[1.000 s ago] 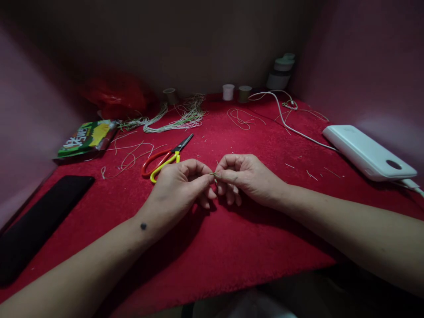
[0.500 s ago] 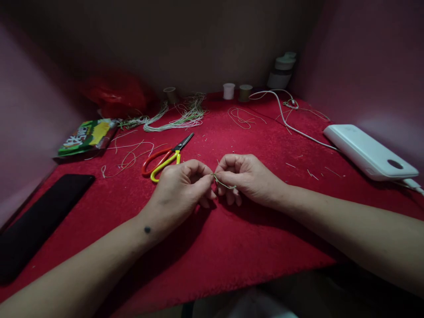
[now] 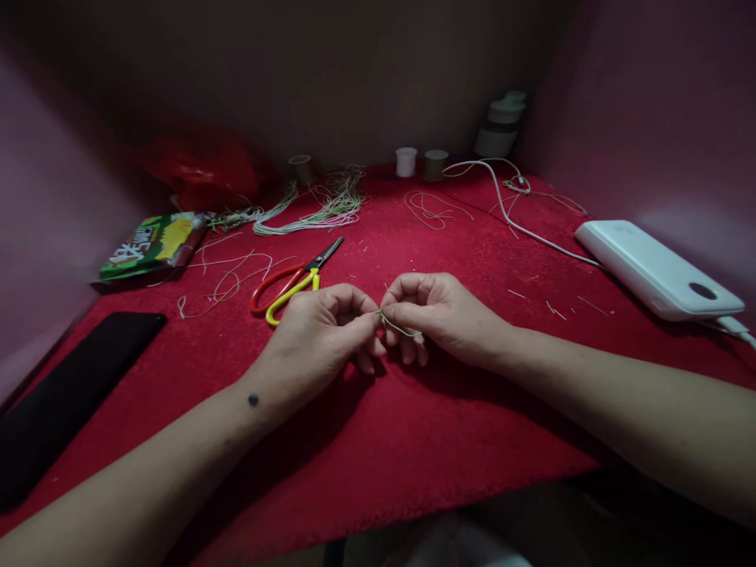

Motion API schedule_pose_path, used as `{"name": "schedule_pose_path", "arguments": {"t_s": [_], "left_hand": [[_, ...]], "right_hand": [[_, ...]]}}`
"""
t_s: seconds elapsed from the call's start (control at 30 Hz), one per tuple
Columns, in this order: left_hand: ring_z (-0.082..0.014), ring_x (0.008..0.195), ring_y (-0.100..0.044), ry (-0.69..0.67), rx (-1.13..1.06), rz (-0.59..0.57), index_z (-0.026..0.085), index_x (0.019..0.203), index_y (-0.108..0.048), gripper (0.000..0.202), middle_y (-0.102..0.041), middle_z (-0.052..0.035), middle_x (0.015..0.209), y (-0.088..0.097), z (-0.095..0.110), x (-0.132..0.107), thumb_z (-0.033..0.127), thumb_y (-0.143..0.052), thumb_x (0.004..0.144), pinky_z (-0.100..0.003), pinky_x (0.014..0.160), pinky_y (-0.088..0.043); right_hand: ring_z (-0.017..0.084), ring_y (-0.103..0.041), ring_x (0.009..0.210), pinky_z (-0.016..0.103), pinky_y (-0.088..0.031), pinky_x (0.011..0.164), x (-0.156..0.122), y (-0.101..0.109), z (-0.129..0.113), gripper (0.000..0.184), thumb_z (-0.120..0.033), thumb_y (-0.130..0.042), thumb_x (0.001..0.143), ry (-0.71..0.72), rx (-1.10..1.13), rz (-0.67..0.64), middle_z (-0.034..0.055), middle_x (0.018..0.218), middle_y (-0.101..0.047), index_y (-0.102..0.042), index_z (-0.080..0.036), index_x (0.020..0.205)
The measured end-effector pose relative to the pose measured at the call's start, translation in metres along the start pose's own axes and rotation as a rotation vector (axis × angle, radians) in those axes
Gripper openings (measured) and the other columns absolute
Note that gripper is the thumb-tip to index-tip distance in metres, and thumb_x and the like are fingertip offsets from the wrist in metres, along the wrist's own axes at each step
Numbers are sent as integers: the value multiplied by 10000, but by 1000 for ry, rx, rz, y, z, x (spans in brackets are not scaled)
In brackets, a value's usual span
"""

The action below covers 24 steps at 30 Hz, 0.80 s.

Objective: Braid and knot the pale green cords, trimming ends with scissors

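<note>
Over the middle of the red cloth, a short piece of thin greenish cord [image 3: 400,325] runs between my fingertips, its loose end hanging by the right palm. My left hand [image 3: 331,324] pinches the cord between thumb and index finger. Close against it, my right hand [image 3: 440,311] pinches the same cord with thumb and index finger, other fingers curled below. The exact spot where the cord is gripped is partly hidden by the fingertips. Scissors [image 3: 295,283] with one red and one yellow handle lie just beyond my left hand, blades pointing away.
A bundle of pale cords [image 3: 319,214] lies at the back near thread spools [image 3: 405,162]. On the left are a green snack packet [image 3: 154,246], a red plastic bag [image 3: 204,169] and a black flat case [image 3: 76,402]. A white power bank [image 3: 658,270] with cable and a bottle [image 3: 500,126] are right.
Both hands stay pinched on the cord and have barely moved. The left wrist is slightly further left, and the whole view has shifted a little.
</note>
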<state>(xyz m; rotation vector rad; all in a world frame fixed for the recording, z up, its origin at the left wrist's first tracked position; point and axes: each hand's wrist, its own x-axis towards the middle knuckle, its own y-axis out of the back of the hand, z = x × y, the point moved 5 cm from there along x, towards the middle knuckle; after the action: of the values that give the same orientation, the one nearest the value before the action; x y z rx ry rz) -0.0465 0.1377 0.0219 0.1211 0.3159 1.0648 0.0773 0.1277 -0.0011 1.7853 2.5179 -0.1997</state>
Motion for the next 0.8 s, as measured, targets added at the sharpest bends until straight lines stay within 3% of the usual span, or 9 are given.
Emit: {"name": "schedule_pose_path", "arguments": {"t_s": [0.5,0.8], "left_hand": [[-107,449,-613,0,124,-1,144,691,-565,122,-625,15,533,1,2,0,66,-533,779,-186,433,-488],[-113,459,-629,38,-35,-63,122,727,-578,76,-664,-2,572,3,1,2,107,-570,802,-199,448,-525]], "right_hand": [[78,-554,388,148,-418,315,1,-1,3,134,-216,-486,880,35,-56,-26,-24,568,-592,-507,-153,765],[79,-552,387,154,-423,315,-1,0,1,88,-192,-524,840,15,-24,-26,-14,593,-610,-516,-148,764]]}}
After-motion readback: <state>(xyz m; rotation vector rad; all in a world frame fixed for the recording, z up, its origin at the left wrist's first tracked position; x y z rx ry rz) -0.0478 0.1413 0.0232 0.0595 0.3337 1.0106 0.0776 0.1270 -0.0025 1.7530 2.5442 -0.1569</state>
